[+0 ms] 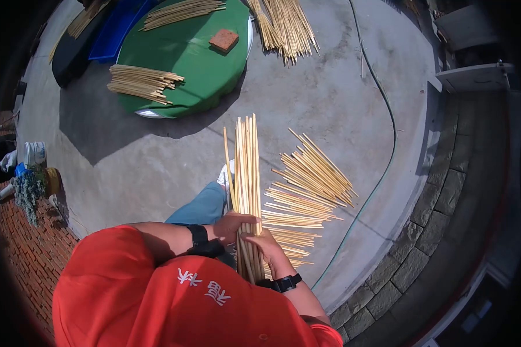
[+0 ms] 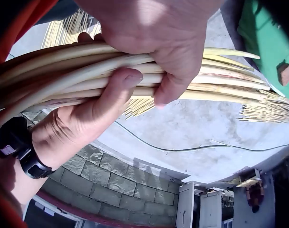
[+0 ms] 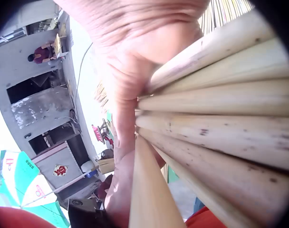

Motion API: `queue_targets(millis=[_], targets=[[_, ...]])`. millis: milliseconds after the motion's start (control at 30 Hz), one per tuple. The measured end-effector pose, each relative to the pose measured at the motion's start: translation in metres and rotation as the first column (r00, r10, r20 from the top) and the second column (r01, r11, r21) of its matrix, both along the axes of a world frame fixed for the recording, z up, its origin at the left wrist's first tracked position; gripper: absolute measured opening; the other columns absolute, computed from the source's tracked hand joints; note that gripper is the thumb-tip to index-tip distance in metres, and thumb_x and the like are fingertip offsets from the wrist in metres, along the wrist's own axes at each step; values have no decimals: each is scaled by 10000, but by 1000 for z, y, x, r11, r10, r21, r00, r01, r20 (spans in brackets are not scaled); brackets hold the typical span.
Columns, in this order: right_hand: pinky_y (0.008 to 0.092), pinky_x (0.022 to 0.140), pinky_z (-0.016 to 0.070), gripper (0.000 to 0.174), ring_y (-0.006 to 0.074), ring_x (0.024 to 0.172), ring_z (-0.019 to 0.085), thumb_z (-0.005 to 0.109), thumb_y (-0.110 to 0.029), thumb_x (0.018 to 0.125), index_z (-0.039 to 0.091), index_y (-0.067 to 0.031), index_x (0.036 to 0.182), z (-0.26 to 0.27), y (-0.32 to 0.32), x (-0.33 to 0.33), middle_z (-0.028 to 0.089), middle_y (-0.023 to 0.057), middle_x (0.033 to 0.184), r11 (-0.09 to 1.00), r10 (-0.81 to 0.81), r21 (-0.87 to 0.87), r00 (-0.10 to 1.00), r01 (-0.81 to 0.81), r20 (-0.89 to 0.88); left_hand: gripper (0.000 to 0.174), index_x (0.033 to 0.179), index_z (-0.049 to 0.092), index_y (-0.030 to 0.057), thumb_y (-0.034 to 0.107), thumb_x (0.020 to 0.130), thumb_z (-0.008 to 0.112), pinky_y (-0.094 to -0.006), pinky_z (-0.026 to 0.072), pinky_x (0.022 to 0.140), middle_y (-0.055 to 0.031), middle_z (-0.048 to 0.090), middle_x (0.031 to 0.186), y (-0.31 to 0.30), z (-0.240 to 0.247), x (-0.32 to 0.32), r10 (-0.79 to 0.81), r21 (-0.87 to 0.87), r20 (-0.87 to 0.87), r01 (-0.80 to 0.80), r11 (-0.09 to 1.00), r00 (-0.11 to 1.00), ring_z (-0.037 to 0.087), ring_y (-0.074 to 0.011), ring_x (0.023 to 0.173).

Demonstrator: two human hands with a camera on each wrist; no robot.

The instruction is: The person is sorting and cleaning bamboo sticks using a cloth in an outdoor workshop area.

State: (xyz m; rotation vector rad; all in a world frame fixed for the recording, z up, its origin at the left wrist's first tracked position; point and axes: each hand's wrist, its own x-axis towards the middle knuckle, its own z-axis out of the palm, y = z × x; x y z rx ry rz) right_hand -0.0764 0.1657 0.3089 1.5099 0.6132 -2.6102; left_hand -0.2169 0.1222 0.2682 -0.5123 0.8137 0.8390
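Both hands grip one upright bundle of long, pale stalks (image 1: 247, 168) in front of the person's red shirt. My left hand (image 1: 233, 225) wraps the bundle from the left side. Just below it, my right hand (image 1: 265, 244) clasps the same stalks from the right. In the left wrist view, the left hand's (image 2: 158, 40) fingers curl over the stalks (image 2: 220, 81), and the right hand's (image 2: 94, 111) thumb lies across them. Thick stalk ends with dark specks (image 3: 216, 130) fan out below the right hand (image 3: 135, 57) in the right wrist view. One stalk (image 1: 228, 165) leans apart on the left.
Several spread bunches of stalks (image 1: 318, 173) lie on the concrete to the right, beside a green hose (image 1: 382, 179). Ahead stands a green-covered round table (image 1: 185, 58) bearing stalk bundles and a brick (image 1: 223, 40). More stalks (image 1: 286, 29) lie beyond it.
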Motion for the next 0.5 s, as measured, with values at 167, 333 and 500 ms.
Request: queue_targets(millis=[167,333,500], targets=[[268,672,492,392,152,781,593,654,-212,778,534,36,1057,22,70,-43,601,95,890,996,80,-46,996,-81,-36,304,1005,546,-28,74,737,646,-353,486,717,-142,591,917,62,45,-45,-88,162,-346,152,975,934,594,-231,822],[273,686,501,419,153,795,599,659,-162,767,485,18,1103,40,120,-78,595,76,912,968,142,216,989,-130,-41,354,1040,508,-50,63,730,637,-357,492,759,-153,571,937,119,71,-62,234,66,-332,-225,972,914,590,-242,844],[285,725,486,645,166,896,565,769,-183,654,394,47,1126,35,170,-83,559,115,994,780,315,530,940,-334,130,355,1040,498,-20,73,726,634,-384,505,701,-136,545,927,170,91,-76,252,95,-322,-233,968,913,581,-256,816]])
